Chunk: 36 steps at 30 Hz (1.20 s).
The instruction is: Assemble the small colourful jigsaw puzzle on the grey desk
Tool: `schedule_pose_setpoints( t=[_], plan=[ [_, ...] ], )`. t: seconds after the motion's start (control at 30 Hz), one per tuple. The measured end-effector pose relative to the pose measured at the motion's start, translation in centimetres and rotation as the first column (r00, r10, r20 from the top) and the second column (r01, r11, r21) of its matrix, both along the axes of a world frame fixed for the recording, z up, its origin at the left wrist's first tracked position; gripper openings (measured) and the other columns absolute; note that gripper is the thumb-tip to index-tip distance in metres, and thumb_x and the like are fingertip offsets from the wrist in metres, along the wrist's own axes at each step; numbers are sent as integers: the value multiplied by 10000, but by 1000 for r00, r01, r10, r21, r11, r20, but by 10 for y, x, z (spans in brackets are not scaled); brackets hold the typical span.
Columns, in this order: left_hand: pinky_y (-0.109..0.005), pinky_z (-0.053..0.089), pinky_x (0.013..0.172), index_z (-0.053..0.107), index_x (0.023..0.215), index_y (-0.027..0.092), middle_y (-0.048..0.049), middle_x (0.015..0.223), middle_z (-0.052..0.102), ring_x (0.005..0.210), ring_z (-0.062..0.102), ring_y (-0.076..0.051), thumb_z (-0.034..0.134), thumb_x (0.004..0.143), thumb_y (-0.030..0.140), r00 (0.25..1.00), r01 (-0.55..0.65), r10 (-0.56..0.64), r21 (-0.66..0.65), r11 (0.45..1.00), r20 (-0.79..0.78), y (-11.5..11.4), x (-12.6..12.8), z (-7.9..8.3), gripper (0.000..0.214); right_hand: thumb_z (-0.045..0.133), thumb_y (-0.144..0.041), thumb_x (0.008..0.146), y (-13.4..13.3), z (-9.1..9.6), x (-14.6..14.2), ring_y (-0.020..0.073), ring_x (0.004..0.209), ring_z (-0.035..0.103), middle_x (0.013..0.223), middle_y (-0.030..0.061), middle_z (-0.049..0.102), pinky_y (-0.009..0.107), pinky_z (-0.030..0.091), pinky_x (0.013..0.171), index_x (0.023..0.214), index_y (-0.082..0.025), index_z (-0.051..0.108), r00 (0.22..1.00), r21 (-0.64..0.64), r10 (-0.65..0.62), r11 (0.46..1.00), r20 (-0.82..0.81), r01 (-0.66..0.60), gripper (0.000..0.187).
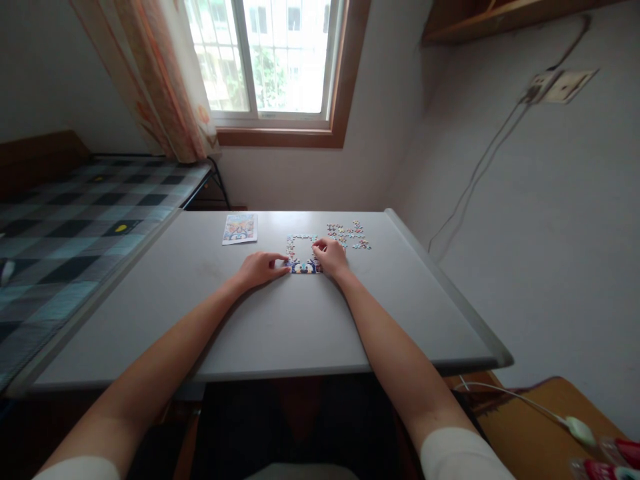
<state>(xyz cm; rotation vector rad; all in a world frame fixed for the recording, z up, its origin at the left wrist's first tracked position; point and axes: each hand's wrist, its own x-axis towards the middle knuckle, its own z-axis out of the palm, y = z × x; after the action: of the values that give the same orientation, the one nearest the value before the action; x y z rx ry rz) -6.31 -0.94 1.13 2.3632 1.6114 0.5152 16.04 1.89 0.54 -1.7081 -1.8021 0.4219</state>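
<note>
A partly assembled jigsaw puzzle (304,268) lies flat on the table, its joined border pieces framing a bare middle, with a dark blue and white pattern along the near side. At its lower left edge rests my left hand (259,269), thumb and forefinger apart and touching the border. Over the right side of the border is my right hand (332,256), its fingertips pinched together on what seems to be a puzzle piece, mostly hidden by the fingers. Loose puzzle pieces (354,233) are scattered just beyond and right of that hand.
A printed picture sheet (240,229) lies at the table's back left. The grey-white table (280,327) has raised side rims. Left of it stands a bed with a checked cover (125,200). A wooden stool or chair (540,413) with a white cable is at lower right.
</note>
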Motion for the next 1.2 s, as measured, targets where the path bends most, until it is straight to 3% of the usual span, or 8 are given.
schedule_pose_setpoints(
  t=[0.23,1.2],
  plan=[
    [-241,296,547,738,1094,277,11,651,622,567,524,-132,560,794,630,1000,3,-3,1,1000,-2,0,0,0,497,558,-281,812,0,-1,5,206,913,603,898,38,708,344,393,882,909,-246,718,993,-24,5,1000,121,-2,190],
    [-240,295,545,739,1093,272,9,645,622,564,524,-132,562,792,628,1000,-1,1,-10,1000,2,1,0,1,499,551,-284,811,-2,1,4,227,949,590,903,33,707,359,377,885,924,-259,711,991,-41,24,999,131,-18,197]
  ],
)
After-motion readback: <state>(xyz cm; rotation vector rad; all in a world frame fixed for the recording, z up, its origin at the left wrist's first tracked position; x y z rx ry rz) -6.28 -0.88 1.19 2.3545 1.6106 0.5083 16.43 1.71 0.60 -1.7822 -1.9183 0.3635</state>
